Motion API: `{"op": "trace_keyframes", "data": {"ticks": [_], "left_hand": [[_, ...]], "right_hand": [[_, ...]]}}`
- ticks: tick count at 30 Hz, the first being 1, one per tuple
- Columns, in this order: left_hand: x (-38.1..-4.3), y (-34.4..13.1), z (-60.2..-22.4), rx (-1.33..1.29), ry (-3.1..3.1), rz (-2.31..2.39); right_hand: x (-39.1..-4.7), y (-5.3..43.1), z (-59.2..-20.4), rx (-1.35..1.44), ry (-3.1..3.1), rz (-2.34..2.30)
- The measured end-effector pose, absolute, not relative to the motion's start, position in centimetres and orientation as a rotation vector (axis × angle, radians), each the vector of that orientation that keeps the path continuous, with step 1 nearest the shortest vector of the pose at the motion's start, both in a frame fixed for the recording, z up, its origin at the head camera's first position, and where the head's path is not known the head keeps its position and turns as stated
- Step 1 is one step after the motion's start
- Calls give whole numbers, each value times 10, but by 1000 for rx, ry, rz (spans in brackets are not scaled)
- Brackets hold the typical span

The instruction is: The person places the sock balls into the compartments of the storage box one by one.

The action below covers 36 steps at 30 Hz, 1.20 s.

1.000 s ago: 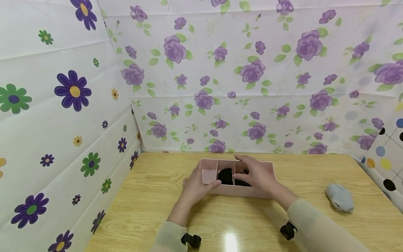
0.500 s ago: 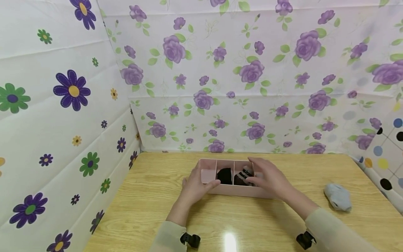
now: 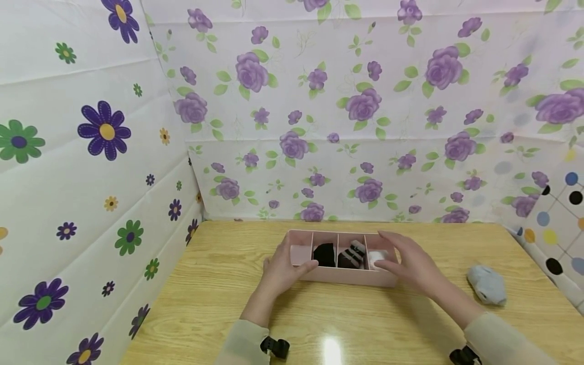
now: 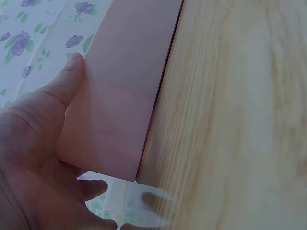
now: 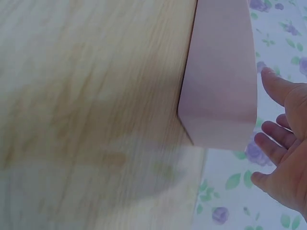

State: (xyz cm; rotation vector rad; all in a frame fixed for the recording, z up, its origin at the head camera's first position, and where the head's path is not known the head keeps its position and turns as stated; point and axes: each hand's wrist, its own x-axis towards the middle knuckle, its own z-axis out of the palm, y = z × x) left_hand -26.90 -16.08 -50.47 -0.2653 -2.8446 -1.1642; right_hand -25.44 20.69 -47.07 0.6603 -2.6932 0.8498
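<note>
A long pink divided storage box (image 3: 342,276) sits on the table. My left hand (image 3: 283,271) holds its left end, thumb on the front rim; in the left wrist view the thumb (image 4: 69,79) lies along the top edge, the other fingers past the end. My right hand (image 3: 412,261) hovers at the right end with fingers spread and nothing between them; the right wrist view shows these fingers (image 5: 276,141) apart from the box. Inside are a black bundled cloth (image 3: 324,255), a folded striped sock (image 3: 352,254) and a white bundle (image 3: 376,257), each in its own compartment.
A light grey rolled cloth bundle (image 3: 487,285) lies on the wooden table (image 3: 365,324) to the right. Flower-printed sheets (image 3: 274,111) hang behind the table and along its left side. The box's leftmost compartment (image 3: 301,253) shows its bare floor.
My right hand has moved right along the box, from above the striped sock to the right end, uncovering the striped sock and the white bundle. The left hand stays in place.
</note>
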Motion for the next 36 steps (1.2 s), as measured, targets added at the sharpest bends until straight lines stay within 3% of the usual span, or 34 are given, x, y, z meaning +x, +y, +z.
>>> {"op": "trace_keyframes", "data": {"ticks": [36], "left_hand": [[-269, -161, -504, -274, -2840, -1161]], "right_hand": [[-234, 290, -467, 450, -2802, 748]]}}
